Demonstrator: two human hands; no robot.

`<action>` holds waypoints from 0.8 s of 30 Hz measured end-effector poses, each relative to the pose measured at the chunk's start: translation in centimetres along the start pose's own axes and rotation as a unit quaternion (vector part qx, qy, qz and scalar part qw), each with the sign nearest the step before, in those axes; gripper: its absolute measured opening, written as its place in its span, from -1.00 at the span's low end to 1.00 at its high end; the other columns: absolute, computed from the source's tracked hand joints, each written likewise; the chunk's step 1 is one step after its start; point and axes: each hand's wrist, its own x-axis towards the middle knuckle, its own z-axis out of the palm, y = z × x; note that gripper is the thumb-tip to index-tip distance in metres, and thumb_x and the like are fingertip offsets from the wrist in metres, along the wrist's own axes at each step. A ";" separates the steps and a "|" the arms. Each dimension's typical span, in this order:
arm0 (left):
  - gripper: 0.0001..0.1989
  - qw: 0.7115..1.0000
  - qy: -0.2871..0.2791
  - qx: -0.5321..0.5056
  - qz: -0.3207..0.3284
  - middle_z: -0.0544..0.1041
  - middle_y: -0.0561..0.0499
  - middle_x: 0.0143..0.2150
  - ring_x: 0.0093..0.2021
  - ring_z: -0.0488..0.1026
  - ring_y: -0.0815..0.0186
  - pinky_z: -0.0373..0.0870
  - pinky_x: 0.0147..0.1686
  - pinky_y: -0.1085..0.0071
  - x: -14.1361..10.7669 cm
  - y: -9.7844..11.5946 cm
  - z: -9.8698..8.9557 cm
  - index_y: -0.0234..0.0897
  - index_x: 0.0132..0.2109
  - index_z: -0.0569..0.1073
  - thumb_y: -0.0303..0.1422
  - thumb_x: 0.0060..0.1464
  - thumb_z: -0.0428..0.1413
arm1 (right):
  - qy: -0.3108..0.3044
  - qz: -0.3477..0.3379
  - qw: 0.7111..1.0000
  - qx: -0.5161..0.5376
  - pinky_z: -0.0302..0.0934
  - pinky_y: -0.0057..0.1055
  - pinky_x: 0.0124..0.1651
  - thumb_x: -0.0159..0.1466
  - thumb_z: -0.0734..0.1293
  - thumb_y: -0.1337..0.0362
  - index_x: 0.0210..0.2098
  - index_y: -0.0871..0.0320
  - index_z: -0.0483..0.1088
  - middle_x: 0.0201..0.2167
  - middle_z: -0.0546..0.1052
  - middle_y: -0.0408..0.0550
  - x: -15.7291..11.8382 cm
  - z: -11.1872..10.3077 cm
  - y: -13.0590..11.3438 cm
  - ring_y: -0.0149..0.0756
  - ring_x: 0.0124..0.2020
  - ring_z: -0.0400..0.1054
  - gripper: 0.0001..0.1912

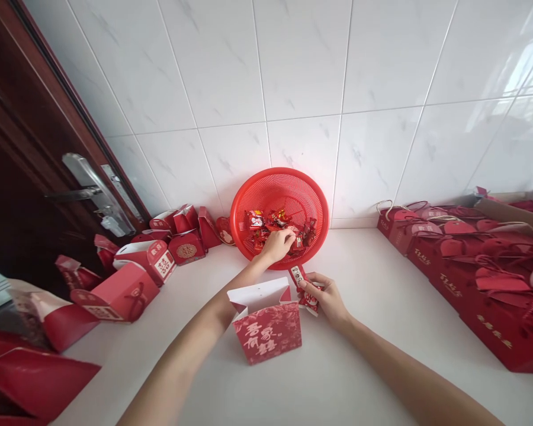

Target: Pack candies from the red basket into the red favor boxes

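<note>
A red plastic basket [279, 177] leans against the tiled wall, tilted towards me, with red-wrapped sweets [256, 219] inside. My left hand [279, 244] reaches over its front rim, fingers closed together among the sweets; what they hold, if anything, is too small to make out. Just in front of the basket, my right hand [326, 296] is closed on several red-and-white packets [308, 297]. Between my forearms an open red paper bag [269, 332] with a white inside and pale writing stands upright on the white table [346, 378].
Red gift boxes and bags [128, 290] crowd the left side, near a dark door with a metal handle [86, 183]. Rows of dark red boxes with cord handles [453, 278] line the right, beside a cardboard box [510, 214] at the back.
</note>
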 end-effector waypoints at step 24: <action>-0.82 0.979 -0.020 -0.181 -0.094 0.49 0.06 -0.52 -0.47 0.39 0.36 0.27 -0.41 0.44 -7.4 1.5 -1.8 -0.27 -0.52 0.39 -0.36 0.01 0.04 | 0.005 0.000 0.999 0.048 0.33 -0.46 -0.52 -0.02 0.60 0.04 -0.36 0.16 0.52 -0.49 0.55 -0.12 0.2 -0.5 0.1 -0.37 -0.54 0.41 -0.61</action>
